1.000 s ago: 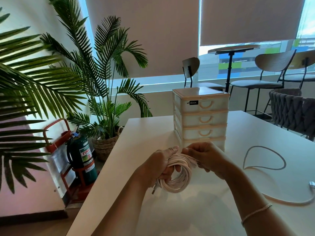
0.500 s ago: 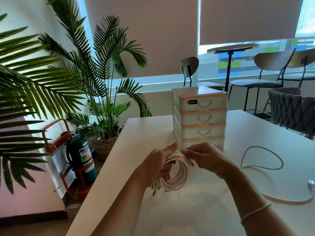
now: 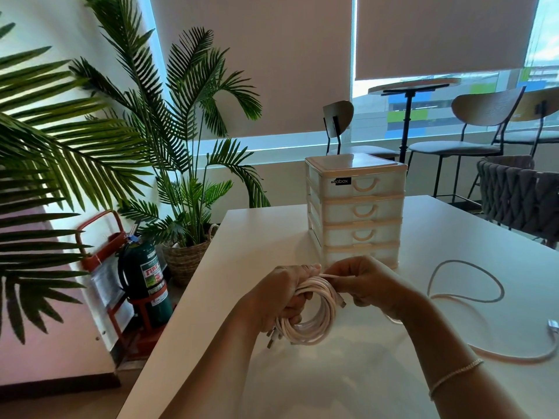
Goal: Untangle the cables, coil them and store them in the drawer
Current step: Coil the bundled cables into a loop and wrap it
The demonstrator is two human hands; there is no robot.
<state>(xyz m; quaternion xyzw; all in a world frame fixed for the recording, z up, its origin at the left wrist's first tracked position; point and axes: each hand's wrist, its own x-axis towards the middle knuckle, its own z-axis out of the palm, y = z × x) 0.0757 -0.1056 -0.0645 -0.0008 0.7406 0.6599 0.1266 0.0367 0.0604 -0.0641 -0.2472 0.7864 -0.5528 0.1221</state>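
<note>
Left hand gripping coiled cable at lower centre; right hand now pinching its tail end, tucked tighter than before. Nearly drawer-ready.

Between my hands I see the coiled cable, white with a light pink tone. Under my hands the counter is plain white. To the right of my right hand lies a loose cable, also white, with a silver plug at its end. Just behind my hands is the drawer box, milky white with beige frames and handles, and a small black label. Far left of my left hand I see a dark green fire extinguisher in a red stand, and deep green palm leaves. On my right wrist the bracelet is white. Far right, the chair has a grey woven pattern.
</note>
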